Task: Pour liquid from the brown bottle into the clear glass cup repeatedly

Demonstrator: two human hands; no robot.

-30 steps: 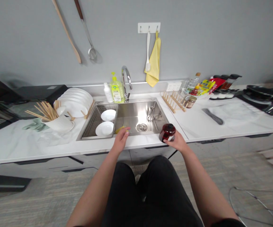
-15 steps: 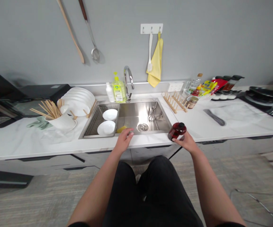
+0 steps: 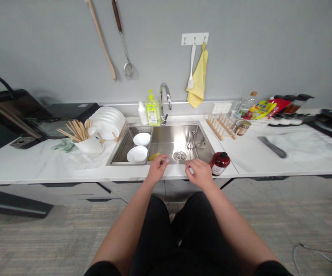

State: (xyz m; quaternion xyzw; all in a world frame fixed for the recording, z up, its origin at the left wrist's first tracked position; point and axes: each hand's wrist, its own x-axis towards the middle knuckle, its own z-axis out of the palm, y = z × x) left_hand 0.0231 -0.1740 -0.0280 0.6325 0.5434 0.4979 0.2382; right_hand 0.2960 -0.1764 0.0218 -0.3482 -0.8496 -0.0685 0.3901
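Note:
My left hand (image 3: 156, 170) hovers over the sink's front edge, its fingers and thumb curled together around something small that I cannot make out. My right hand (image 3: 200, 173) is at the counter edge, loosely bent, thumb apart from the fingers, with nothing seen in it. Just right of it stands a dark red bottle (image 3: 220, 163) with a black cap and a white label, upright on the counter. Beyond both hands lies the steel sink (image 3: 170, 140). A yellow item (image 3: 154, 156), partly hidden by my left hand, lies in the sink.
White bowls (image 3: 137, 154) sit in the wire basket at the sink's left. A tap (image 3: 162, 103) and green soap bottle (image 3: 152, 111) stand behind. Left are a chopstick holder (image 3: 88, 147) and racked plates (image 3: 105, 122); right, a wooden rack (image 3: 222, 128) and jar (image 3: 243, 128).
My right hand has let go of the red bottle and moved left, leaving it standing on the counter. My left hand keeps its curled shape near the sink edge. The view has shifted slightly.

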